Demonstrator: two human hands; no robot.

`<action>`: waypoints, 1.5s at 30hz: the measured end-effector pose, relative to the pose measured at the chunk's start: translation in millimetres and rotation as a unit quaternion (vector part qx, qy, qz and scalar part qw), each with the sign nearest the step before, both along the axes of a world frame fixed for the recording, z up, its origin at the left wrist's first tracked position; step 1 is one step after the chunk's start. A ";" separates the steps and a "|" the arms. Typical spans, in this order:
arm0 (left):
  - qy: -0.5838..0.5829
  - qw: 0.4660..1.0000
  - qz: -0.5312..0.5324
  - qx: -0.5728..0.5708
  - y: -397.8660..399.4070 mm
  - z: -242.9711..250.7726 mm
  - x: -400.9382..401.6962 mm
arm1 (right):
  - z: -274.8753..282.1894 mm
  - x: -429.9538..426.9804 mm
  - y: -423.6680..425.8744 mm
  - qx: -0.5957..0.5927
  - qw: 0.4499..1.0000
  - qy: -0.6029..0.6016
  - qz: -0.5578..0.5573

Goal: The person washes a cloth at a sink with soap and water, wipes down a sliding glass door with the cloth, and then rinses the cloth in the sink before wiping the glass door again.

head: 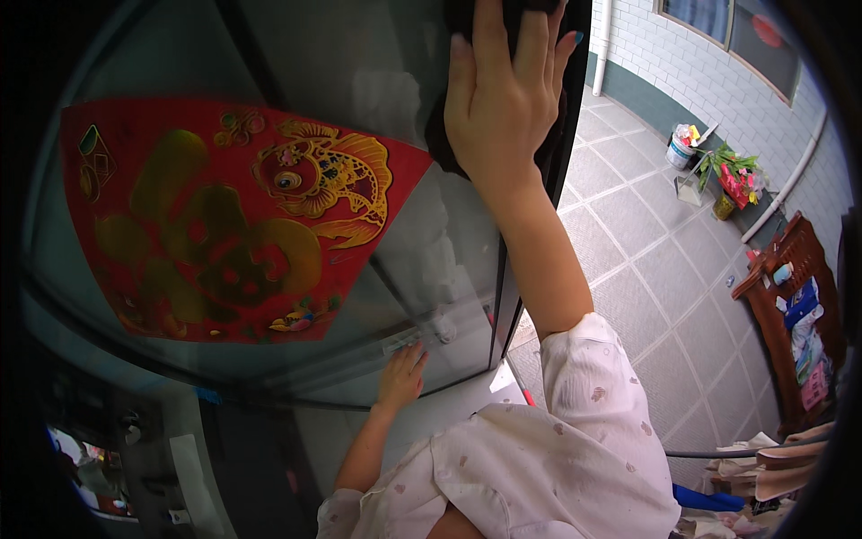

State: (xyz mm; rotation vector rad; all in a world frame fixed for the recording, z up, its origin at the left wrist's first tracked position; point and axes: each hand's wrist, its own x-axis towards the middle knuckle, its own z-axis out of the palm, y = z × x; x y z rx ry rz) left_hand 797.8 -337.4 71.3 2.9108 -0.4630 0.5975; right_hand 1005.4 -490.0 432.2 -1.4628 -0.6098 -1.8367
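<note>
A dark cloth (450, 138) lies under my right hand (505, 94), which presses it against the glass panel (411, 269) near the black frame at the top. My fingers are spread over the cloth, and part of it is hidden beneath them. Lower down, my left hand (402, 377) rests at the lower part of the panel with nothing seen in it; whether its fingertips touch the glass is hard to tell. Left of my right hand, a red paper decoration (229, 229) with a golden character and a fish is on the glass.
On the right, a grey tiled floor (626, 269) runs to a white brick wall (714, 67). By that wall stand a bucket (679, 153), a dustpan (689, 190) and potted flowers (724, 205). A carved wooden bench (768, 316) holds bags. Fabrics (774, 465) lie at the lower right.
</note>
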 end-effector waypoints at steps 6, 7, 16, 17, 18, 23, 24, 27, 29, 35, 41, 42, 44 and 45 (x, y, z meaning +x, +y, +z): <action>-0.012 1.000 0.020 0.018 -12.5 30.6 7.0 | -49.6 -3.8 -9.4 0.053 0.992 0.106 0.034; -0.013 0.999 0.022 0.019 -11.9 31.8 9.0 | -80.6 -6.8 -11.7 0.084 0.977 0.181 0.075; -0.013 0.998 0.031 0.046 -7.6 30.8 13.4 | -358.3 -24.0 -13.5 -0.091 0.938 0.330 0.049; -0.017 0.998 0.036 0.047 -6.6 31.7 13.0 | -353.6 -17.1 -14.5 -0.086 0.947 0.305 0.045; -0.017 0.998 0.032 0.046 -6.3 32.2 10.2 | -324.2 -13.7 -16.6 -0.095 0.960 0.261 0.040; -0.024 0.997 0.033 0.062 -14.4 40.8 2.2 | -105.6 -7.4 -19.2 -0.076 0.991 0.109 -0.005; -0.036 0.997 0.033 0.057 -15.5 39.4 2.6 | -63.0 -6.2 -18.1 -0.065 0.994 0.082 -0.016; -0.039 0.997 0.037 0.046 -16.7 40.3 10.6 | 37.5 11.5 -12.9 -0.025 0.997 -0.044 -0.064; -0.021 0.999 0.031 0.036 -19.8 38.3 17.9 | 72.7 -0.8 -15.4 -0.026 0.995 -0.058 -0.075; -0.062 0.991 0.077 0.090 -10.7 31.6 17.6 | -49.0 9.4 -10.4 -0.059 0.998 0.022 -0.022; -0.072 0.992 0.057 0.082 -15.1 30.1 29.9 | -347.9 -14.6 -36.4 -0.177 0.946 0.265 0.055; -0.072 0.993 0.056 0.081 -16.1 29.0 31.5 | -391.3 -18.2 -41.6 -0.195 0.932 0.300 0.054; -0.076 0.990 0.059 0.100 -13.9 24.5 30.0 | -426.1 -21.2 -45.4 -0.203 0.922 0.324 0.066; -0.075 0.990 0.062 0.100 -13.2 25.7 28.5 | -432.2 -22.8 -46.4 -0.210 0.911 0.345 0.080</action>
